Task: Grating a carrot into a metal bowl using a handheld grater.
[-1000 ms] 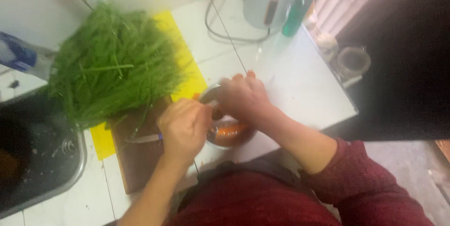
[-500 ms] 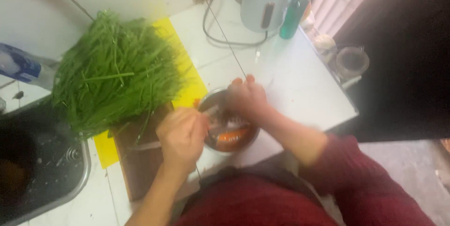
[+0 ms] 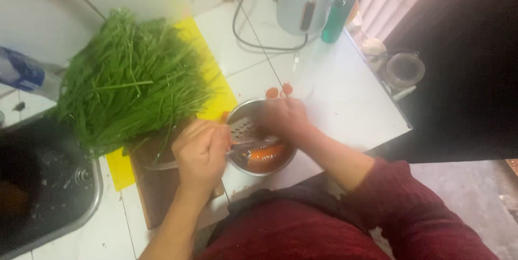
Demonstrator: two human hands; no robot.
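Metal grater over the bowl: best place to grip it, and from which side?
Judging from its pose, grip the grater at its near-left end, coming from the left, where the left hand already holds it. It slants over the metal bowl, and the right hand covers the far end above the orange shreds.

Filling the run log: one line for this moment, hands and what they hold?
left hand: holds grater | right hand: over metal bowl, grip contents hidden | bowl: orange shreds | beside: greens

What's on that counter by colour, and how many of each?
Green: 2, the pile of leafy stalks and the bottle.
Yellow: 1, the mat.
Silver: 2, the bowl and the grater.
Orange: 1, the gratings.
Total: 6.
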